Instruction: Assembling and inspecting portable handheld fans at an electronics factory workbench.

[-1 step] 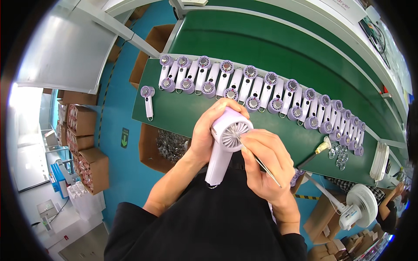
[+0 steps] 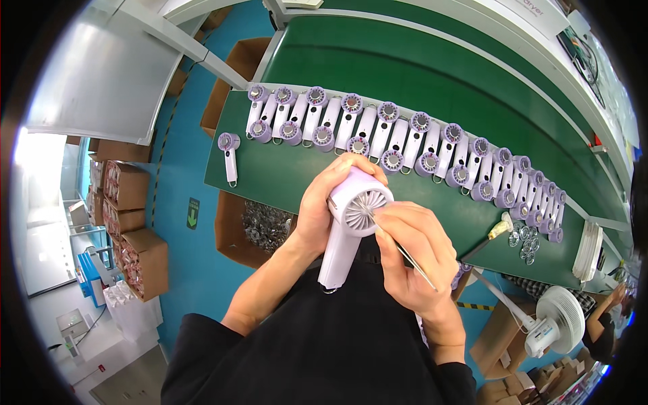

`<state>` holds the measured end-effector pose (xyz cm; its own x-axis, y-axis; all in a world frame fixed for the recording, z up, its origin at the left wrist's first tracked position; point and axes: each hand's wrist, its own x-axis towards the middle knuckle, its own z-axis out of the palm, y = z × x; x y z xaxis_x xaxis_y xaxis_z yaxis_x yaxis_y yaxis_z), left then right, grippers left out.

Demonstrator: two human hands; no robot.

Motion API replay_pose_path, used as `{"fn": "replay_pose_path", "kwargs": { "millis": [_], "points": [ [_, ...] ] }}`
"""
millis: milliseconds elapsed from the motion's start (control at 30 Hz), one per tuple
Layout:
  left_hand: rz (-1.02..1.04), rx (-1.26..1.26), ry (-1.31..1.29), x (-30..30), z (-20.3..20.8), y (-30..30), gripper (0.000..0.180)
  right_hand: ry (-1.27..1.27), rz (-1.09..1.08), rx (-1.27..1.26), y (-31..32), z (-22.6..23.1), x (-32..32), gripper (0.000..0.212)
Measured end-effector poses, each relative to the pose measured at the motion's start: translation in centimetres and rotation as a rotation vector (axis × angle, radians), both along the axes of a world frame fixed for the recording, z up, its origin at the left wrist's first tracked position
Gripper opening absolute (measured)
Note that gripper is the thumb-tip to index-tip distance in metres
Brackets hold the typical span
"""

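Note:
A lilac handheld fan [image 2: 339, 260] is held by my left hand [image 2: 316, 206], whose fingers wrap round the back of its round head. Its handle slants down toward my black shirt, and the silver, radial-bladed face [image 2: 365, 209] looks up and to the right. In my right hand [image 2: 415, 250] are slim metal tweezers [image 2: 418, 266], pinched between thumb and fingers. Their working end points at the middle of the blades; my fingertips partly hide it, so I cannot tell whether it touches.
Several similar fans [image 2: 387, 111] stand in two staggered rows across the green bench [image 2: 304, 179]; a single fan [image 2: 229, 158] lies at the left. Clear rings [image 2: 526, 243] and a black-handled tool [image 2: 489, 236] lie right. Below are a carton of clear parts [image 2: 229, 236] and a white fan [image 2: 560, 317].

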<state>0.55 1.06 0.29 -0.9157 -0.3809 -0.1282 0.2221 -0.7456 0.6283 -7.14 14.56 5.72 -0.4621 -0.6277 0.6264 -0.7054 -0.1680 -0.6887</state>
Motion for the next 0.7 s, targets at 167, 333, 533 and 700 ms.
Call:
{"fn": "replay_pose_path", "kwargs": {
  "millis": [167, 333, 533, 700],
  "points": [
    [-0.011, -0.065, -0.07, 0.1, -0.1, 0.4, 0.032, -0.046, 0.002, 0.107, 0.2, 0.8, 0.0, 0.018],
    [0.033, -0.085, -0.147, 0.3, 0.3, 1.0, 0.033, -0.123, 0.092, 0.125, 0.2, 1.0, -0.4, 0.019],
    [0.032, -0.096, -0.152, 1.1, 1.1, 1.5, 0.032, 0.029, 0.098, 0.147, 0.6, 1.4, -0.3, 0.005],
    [-0.023, -0.032, -0.117, 1.3, 1.6, 2.1, 0.028, -0.098, 0.061, -0.002, 0.5, 0.1, 1.5, 0.023]
  ]
}}
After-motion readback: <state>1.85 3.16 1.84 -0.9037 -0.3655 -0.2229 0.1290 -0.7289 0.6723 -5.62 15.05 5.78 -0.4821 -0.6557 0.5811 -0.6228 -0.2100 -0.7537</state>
